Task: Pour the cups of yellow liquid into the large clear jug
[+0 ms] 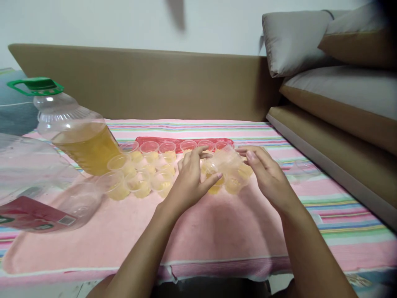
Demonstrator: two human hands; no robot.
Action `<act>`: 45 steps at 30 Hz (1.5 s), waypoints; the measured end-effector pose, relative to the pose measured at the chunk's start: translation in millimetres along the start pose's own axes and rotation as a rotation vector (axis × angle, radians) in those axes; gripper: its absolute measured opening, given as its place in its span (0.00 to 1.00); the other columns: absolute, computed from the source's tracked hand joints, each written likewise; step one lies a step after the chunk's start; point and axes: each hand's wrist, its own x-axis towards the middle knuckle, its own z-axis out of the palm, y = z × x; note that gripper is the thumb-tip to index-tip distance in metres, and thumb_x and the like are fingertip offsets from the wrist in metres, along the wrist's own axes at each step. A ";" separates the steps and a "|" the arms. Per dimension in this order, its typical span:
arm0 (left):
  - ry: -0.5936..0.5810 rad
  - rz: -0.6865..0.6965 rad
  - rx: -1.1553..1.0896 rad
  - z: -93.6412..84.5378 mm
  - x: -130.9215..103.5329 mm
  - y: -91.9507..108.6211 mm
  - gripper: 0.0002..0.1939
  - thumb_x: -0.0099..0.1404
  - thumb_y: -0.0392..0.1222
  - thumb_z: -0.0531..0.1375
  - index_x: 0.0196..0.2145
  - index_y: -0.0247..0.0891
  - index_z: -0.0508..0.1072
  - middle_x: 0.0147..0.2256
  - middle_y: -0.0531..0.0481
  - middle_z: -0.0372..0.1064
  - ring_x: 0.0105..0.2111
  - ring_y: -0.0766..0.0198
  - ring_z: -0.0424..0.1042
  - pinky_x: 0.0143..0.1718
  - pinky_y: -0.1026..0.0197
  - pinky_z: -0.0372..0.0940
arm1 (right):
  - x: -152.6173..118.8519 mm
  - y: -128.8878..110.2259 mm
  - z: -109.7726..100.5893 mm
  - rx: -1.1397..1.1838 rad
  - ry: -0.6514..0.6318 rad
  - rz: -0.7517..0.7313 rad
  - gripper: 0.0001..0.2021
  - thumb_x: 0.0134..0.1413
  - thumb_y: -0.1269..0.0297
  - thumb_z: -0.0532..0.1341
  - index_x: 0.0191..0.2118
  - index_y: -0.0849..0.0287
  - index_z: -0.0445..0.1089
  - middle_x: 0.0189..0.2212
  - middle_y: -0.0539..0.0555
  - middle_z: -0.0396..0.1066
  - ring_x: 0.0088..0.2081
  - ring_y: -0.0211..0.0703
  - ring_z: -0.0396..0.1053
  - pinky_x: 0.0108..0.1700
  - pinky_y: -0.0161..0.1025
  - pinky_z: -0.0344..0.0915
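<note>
A clear plastic cup (228,155) is tilted on its side between my two hands, above the right end of a group of cups; its outline is blurred. My right hand (263,165) is at its right end, fingertips and thumb closed on it. My left hand (194,174) is at its left, thumb and fingers apart, with no firm grip visible; whether it touches the cup I cannot tell. Several clear cups (138,184) with yellow liquid stand in rows around and behind my left hand, which hides some. Two more filled cups (234,182) stand below the tilted cup.
A large green-capped bottle (83,140) of yellow liquid stands tilted-looking at left. A clear bottle with a red label (37,213) lies in front of it. Behind the cups is a red plastic wrapper (182,140). Grey-brown cushions (335,82) are stacked at right, near a clear plastic piece (304,169).
</note>
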 end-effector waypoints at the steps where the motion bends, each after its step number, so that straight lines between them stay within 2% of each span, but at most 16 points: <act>1: 0.003 0.001 0.003 -0.5 -0.1 -0.4 0.34 0.72 0.53 0.68 0.66 0.45 0.57 0.61 0.38 0.69 0.66 0.43 0.67 0.67 0.34 0.60 | 0.1 -1.5 -0.1 0.008 0.016 0.005 0.17 0.75 0.42 0.57 0.56 0.44 0.72 0.60 0.56 0.75 0.61 0.54 0.75 0.63 0.59 0.73; 3: 0.006 0.003 -0.002 -0.7 -0.2 -1.5 0.33 0.73 0.53 0.68 0.66 0.46 0.57 0.61 0.38 0.69 0.66 0.43 0.68 0.68 0.34 0.60 | 0.1 -2.7 -0.3 0.019 0.051 0.014 0.18 0.75 0.41 0.57 0.56 0.44 0.73 0.60 0.56 0.75 0.60 0.54 0.75 0.62 0.58 0.74; 6: -0.001 0.004 -0.026 0.2 -0.2 -2.7 0.33 0.73 0.54 0.68 0.66 0.46 0.57 0.62 0.37 0.68 0.66 0.44 0.67 0.68 0.34 0.59 | -0.5 -1.7 1.3 0.018 -0.009 0.032 0.16 0.71 0.43 0.63 0.55 0.45 0.75 0.58 0.56 0.77 0.60 0.54 0.76 0.62 0.58 0.74; 10: -0.017 -0.013 -0.060 0.5 -0.6 -1.6 0.33 0.73 0.54 0.68 0.66 0.46 0.56 0.65 0.36 0.66 0.68 0.44 0.66 0.69 0.33 0.58 | -1.3 0.3 7.9 0.092 0.001 0.043 0.20 0.65 0.50 0.70 0.58 0.45 0.71 0.59 0.57 0.76 0.63 0.54 0.74 0.63 0.59 0.73; 14: -0.045 -0.010 -0.001 -4.0 -0.8 0.6 0.33 0.72 0.53 0.70 0.65 0.46 0.58 0.65 0.37 0.68 0.67 0.42 0.67 0.68 0.31 0.57 | -1.3 -0.8 14.3 0.104 0.049 0.041 0.19 0.64 0.54 0.70 0.57 0.45 0.69 0.56 0.56 0.76 0.61 0.53 0.75 0.61 0.58 0.73; 18: -0.064 -0.018 0.047 -11.3 0.2 2.1 0.36 0.68 0.49 0.73 0.65 0.47 0.60 0.63 0.38 0.71 0.66 0.39 0.67 0.65 0.31 0.59 | -2.2 -3.5 18.3 0.082 0.049 0.030 0.20 0.63 0.54 0.70 0.57 0.45 0.67 0.55 0.56 0.76 0.61 0.52 0.75 0.60 0.57 0.74; 25: -0.074 -0.023 0.084 -15.2 0.5 6.4 0.32 0.69 0.51 0.70 0.64 0.46 0.63 0.62 0.38 0.72 0.65 0.38 0.68 0.64 0.30 0.61 | -3.0 -6.5 20.9 0.038 0.024 -0.011 0.24 0.63 0.52 0.70 0.59 0.43 0.61 0.56 0.56 0.75 0.62 0.53 0.75 0.60 0.57 0.74; 30: -0.083 -0.014 0.116 -15.0 0.5 6.0 0.29 0.71 0.52 0.69 0.65 0.43 0.68 0.64 0.38 0.72 0.65 0.40 0.67 0.65 0.31 0.60 | -3.8 -8.5 19.6 0.087 0.029 -0.002 0.18 0.72 0.47 0.62 0.59 0.44 0.62 0.59 0.58 0.75 0.63 0.52 0.75 0.62 0.57 0.74; 34: -0.079 -0.017 0.135 -14.8 -0.2 5.1 0.27 0.72 0.52 0.69 0.64 0.43 0.70 0.63 0.40 0.73 0.65 0.40 0.67 0.66 0.33 0.60 | -5.5 -9.4 18.3 0.022 0.084 -0.039 0.18 0.76 0.45 0.56 0.63 0.43 0.62 0.63 0.59 0.72 0.62 0.52 0.74 0.61 0.57 0.75; 36: -0.083 -0.020 0.137 -14.6 -0.7 5.4 0.27 0.72 0.51 0.69 0.64 0.44 0.70 0.64 0.41 0.73 0.65 0.41 0.67 0.66 0.33 0.59 | -5.8 -10.5 17.4 -0.017 0.061 -0.059 0.17 0.77 0.44 0.54 0.60 0.44 0.67 0.61 0.58 0.72 0.62 0.53 0.73 0.62 0.57 0.75; 38: -0.087 -0.022 0.137 -14.4 -1.3 6.0 0.27 0.72 0.49 0.69 0.64 0.43 0.70 0.64 0.42 0.73 0.65 0.41 0.66 0.67 0.34 0.59 | -5.8 -11.3 16.4 -0.031 0.021 -0.074 0.17 0.77 0.42 0.54 0.56 0.45 0.71 0.60 0.58 0.73 0.62 0.54 0.73 0.62 0.57 0.74; 42: -0.093 -0.029 0.140 -14.8 -1.8 6.6 0.28 0.72 0.49 0.70 0.64 0.41 0.70 0.63 0.41 0.73 0.65 0.41 0.66 0.67 0.34 0.59 | -5.7 -10.3 13.9 0.018 0.072 -0.048 0.21 0.77 0.40 0.51 0.63 0.43 0.69 0.64 0.58 0.70 0.63 0.55 0.73 0.64 0.59 0.72; 45: -0.087 -0.023 0.161 -15.1 -1.5 6.1 0.28 0.72 0.47 0.70 0.65 0.41 0.70 0.63 0.41 0.73 0.65 0.41 0.66 0.67 0.34 0.59 | -5.3 -8.8 11.4 0.013 0.023 -0.054 0.23 0.77 0.39 0.51 0.59 0.43 0.74 0.63 0.57 0.71 0.65 0.57 0.71 0.65 0.62 0.70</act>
